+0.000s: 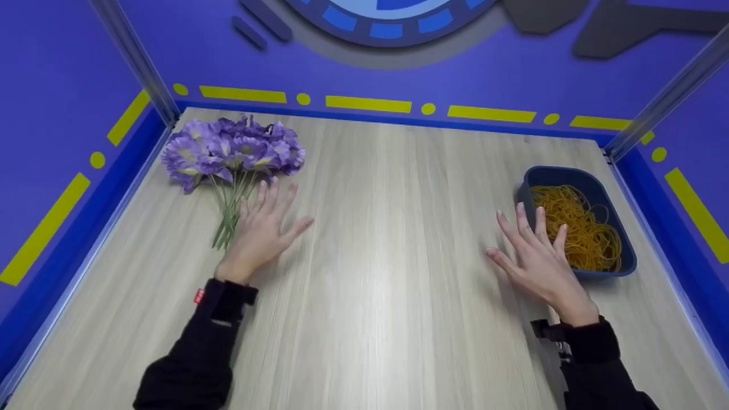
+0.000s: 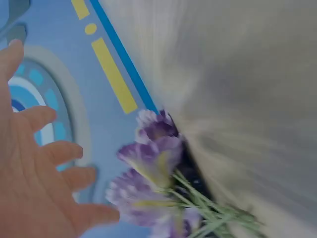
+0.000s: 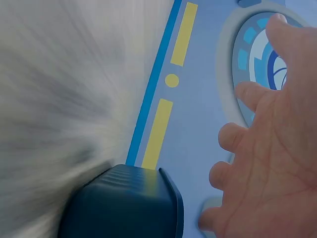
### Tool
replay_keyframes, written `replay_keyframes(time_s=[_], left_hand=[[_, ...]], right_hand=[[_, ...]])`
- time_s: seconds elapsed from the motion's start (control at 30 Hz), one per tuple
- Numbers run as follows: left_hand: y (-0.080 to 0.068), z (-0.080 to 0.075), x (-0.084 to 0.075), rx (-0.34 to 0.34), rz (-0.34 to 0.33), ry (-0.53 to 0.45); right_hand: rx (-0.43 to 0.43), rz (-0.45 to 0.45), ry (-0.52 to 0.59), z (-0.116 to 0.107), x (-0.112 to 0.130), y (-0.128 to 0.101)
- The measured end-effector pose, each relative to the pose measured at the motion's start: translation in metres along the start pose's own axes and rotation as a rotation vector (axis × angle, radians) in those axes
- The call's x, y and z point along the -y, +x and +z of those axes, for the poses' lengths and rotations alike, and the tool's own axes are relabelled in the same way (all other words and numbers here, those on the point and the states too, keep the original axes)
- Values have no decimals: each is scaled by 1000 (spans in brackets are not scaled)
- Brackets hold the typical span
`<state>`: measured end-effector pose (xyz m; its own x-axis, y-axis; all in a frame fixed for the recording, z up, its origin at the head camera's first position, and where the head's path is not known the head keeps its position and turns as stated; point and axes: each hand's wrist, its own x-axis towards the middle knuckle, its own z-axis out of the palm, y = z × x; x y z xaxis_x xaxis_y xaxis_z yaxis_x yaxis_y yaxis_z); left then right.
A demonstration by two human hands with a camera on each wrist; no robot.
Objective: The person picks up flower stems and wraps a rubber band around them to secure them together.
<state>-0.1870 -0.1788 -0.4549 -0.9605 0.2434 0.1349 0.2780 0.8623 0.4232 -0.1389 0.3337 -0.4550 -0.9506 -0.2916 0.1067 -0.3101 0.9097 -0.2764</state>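
Note:
Purple artificial flowers (image 1: 233, 148) with thin green stems lie in a bunch at the table's far left. My left hand (image 1: 265, 228) is spread beside the stems, fingers extended and holding nothing. In the left wrist view, its palm (image 2: 44, 178) faces the camera, apart from the blossoms (image 2: 153, 168). On the right, a dark blue container (image 1: 626, 256) holds a heap of yellowish rubber bands (image 1: 592, 239). My right hand (image 1: 541, 265) hovers at the container's near left side with spread fingers and nothing held. The right wrist view shows the container's outer wall (image 3: 124, 208) below that hand.
Pale wood-grain table (image 1: 376, 256) lies between the two hands. Blue panels with yellow markings enclose it, with the back wall (image 1: 364, 80) along the far edge and metal posts (image 1: 672, 91) at the corners.

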Motion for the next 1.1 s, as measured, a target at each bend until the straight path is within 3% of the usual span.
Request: replay_keyframes(time_s=[0.13,0.27,0.37,0.5,0.67,0.83,0.93,1.1], left_hand=[[12,-19,22,-39,-93,-223],[27,-48,40,-65,-307,-358],[34,-66,53,11,-470,-342],[41,-79,68,139,-563,-280],[48,-76,75,233,-647,-461],[60,-62,81,204,-727,-644],[65,-56,86,180,-750,-666],[70,-47,89,108,-782,-583]], right_hand=[[9,-11,6,1,2,3],[16,-20,18,2,4,6],[27,-27,26,5,6,7],[42,-32,24,9,6,8],[39,-40,24,12,7,7],[43,-42,30,13,9,6],[52,-41,31,14,11,5],[55,-44,25,13,12,4]])
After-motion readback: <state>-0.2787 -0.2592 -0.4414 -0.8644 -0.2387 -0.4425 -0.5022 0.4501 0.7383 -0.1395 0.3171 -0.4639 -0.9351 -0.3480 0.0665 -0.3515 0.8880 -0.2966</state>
